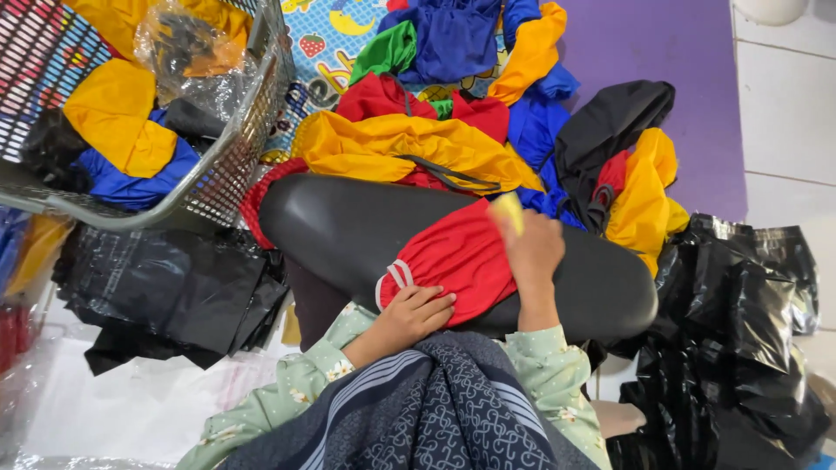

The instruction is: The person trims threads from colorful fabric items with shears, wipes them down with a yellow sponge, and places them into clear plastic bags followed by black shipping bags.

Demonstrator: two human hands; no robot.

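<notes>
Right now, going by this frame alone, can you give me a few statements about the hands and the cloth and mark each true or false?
1. The left hand rests on a red cloth piece. True.
2. The red cloth piece lies on a wooden table. False: it lies on a black padded surface.
3. The right hand is on the red piece's far edge. True.
4. The wire basket is empty. False: it holds yellow, blue and black cloth.
5. Black plastic bags lie at the right. True.
</notes>
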